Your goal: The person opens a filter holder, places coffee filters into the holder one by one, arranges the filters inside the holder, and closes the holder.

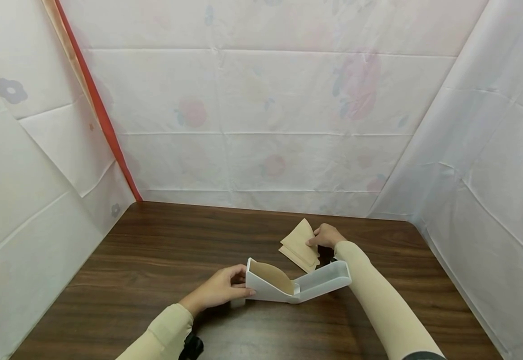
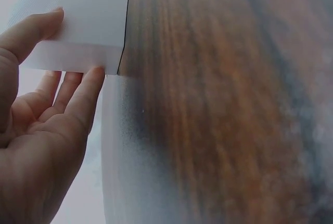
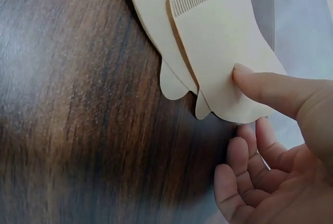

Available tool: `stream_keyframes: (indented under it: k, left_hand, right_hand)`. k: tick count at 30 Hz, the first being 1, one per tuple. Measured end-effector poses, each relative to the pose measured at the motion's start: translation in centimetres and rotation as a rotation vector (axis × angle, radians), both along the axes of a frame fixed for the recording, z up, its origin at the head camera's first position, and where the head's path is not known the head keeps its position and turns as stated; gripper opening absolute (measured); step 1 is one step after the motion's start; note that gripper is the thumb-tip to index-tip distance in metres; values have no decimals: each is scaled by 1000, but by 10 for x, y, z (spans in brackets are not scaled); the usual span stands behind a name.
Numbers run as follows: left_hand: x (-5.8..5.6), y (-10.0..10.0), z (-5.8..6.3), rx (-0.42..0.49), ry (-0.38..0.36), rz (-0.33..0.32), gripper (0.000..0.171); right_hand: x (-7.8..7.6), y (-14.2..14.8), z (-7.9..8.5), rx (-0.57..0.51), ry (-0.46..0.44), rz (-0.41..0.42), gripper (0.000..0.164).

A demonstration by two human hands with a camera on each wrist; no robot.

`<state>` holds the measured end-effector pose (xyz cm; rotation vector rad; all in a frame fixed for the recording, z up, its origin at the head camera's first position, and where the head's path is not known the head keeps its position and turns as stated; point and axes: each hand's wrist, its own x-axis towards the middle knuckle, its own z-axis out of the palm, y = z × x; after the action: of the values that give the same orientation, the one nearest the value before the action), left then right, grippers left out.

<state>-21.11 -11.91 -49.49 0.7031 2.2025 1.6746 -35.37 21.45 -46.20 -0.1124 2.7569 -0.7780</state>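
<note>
A white filter holder box (image 1: 266,291) stands on the table with its hinged lid (image 1: 324,284) swung open to the right. Inside it, a tan paper filter (image 1: 272,275) shows. My left hand (image 1: 220,287) grips the box's left end, its thumb on the near side wall; in the left wrist view several fingertips touch the end face of the box (image 2: 93,21). Beyond the lid, my right hand (image 1: 329,236) pinches a small stack of tan paper coffee filters (image 1: 301,242) by one edge. The right wrist view shows crimped seams on these filters (image 3: 213,47), which overlap unevenly.
The dark wood-grain table (image 1: 153,260) lies under everything. White patterned sheeting (image 1: 266,100) rises behind its far edge and along both sides. A red strip (image 1: 99,110) runs down the left corner. A small black object (image 1: 191,346) is at the left wrist.
</note>
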Motion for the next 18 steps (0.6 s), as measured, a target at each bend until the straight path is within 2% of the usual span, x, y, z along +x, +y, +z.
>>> stream_keyframes:
  k: [3,9,18]
  left_hand:
    - [0,0,0,2,-1,0,37]
    - [1,0,1,0,-8,2,37]
    - [-1,0,-1,-4,-1,0,36]
  right_hand:
    - [-2,1,-2,-2,-3,0,38]
    - [-5,5,-9,-19,-17,-32,59]
    - [-4,9,-7,-93,-27,-19,32]
